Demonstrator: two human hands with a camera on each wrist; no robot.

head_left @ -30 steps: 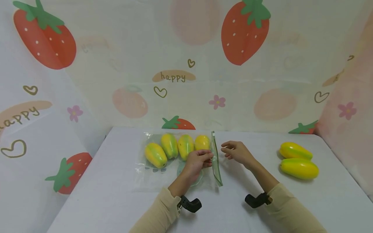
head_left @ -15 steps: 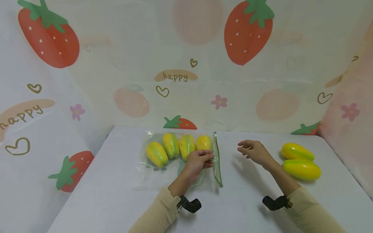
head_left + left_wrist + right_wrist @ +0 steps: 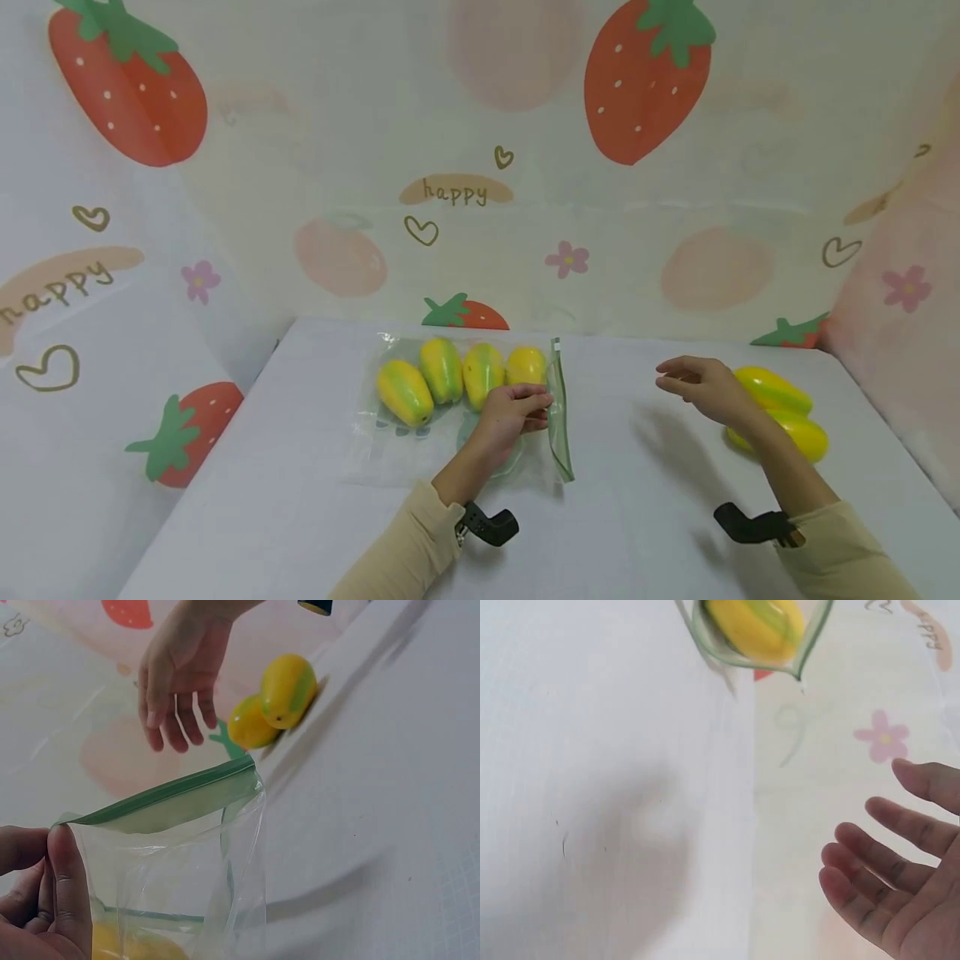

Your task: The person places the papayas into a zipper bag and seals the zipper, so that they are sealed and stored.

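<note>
My left hand (image 3: 504, 421) pinches the green zip edge of a clear plastic zip bag (image 3: 172, 862) between thumb and fingers. Its mouth faces right and gapes in the right wrist view. Several yellow-green papayas (image 3: 405, 393) lie inside the bag, toward its far side. My right hand (image 3: 708, 387) is held above the table with relaxed fingers and nothing in them. Just beyond it, two loose papayas (image 3: 776, 392) lie side by side on the right, partly hidden behind the right hand and forearm in the head view.
A white cloth covers the table (image 3: 615, 533). Behind it and at both sides hang curtains (image 3: 637, 192) printed with strawberries, hearts and flowers. A black wrist camera (image 3: 750, 525) sits on the right wrist, and another black camera (image 3: 491, 527) on the left.
My right hand has moved right, away from the bag's mouth and up to the two loose papayas. The left hand keeps its pinch on the bag.
</note>
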